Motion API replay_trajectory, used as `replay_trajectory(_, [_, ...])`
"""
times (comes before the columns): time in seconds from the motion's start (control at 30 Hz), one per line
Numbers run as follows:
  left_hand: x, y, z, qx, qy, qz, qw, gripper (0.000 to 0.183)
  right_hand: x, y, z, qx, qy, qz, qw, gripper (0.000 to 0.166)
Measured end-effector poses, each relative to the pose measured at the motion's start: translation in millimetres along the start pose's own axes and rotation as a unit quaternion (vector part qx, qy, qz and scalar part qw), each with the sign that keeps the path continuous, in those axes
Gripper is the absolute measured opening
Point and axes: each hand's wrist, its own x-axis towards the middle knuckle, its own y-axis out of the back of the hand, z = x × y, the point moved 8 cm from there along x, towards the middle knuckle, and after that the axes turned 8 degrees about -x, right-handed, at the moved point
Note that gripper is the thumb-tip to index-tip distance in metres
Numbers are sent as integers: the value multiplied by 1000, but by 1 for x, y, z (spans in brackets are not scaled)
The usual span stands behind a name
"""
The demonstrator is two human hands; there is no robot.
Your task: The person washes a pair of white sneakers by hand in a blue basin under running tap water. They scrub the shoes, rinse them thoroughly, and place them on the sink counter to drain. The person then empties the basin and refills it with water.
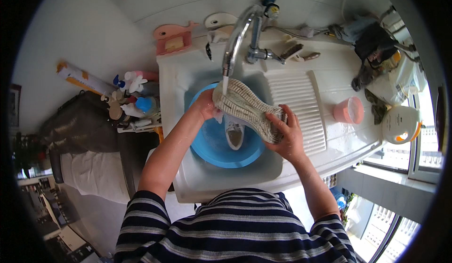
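Note:
A sneaker (243, 104) is held sole up between my two hands, over a blue plastic basin (243, 163). My left hand (206, 106) grips its far end, right by the running water. At the near end, my right hand (289, 134) has its fingers spread over the sole and its thumb side underneath. Water from the chrome faucet (231, 47) falls onto the sole. Below, a second sneaker (235, 136), white, rests in the basin with its opening up; the held one hides part of it. Something pale and wet hangs by my left fingers; I cannot tell what.
The basin sits inside a white sink (229, 182) with a ribbed washboard (298, 111) at its right. Farther right are a pink cup (348, 110) and a white jug (400, 125). Brushes (293, 51) lie behind the faucet handle. A pink soap dish (173, 44) and bottles (132, 100) are leftward.

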Motion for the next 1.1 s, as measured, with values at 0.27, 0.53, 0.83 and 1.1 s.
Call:
replay_trajectory(0.27, [-16, 47, 51, 179, -226, 224, 931, 39, -14, -52, -17, 26, -78, 0, 997, 86])
replay_trajectory(0.53, [-30, -10, -38, -75, -212, 151, 963, 58, -33, -99, 23, 332, -222, -54, 915, 76])
replay_trajectory(0.83, [-31, 2, -4, 142, -357, 183, 905, 36, -31, -119, 1, 341, -205, -45, 916, 76])
replay_trajectory(1.1, [-25, -34, 6, 601, -363, 371, 608, 49, -50, -129, 3, 426, -273, -6, 863, 74])
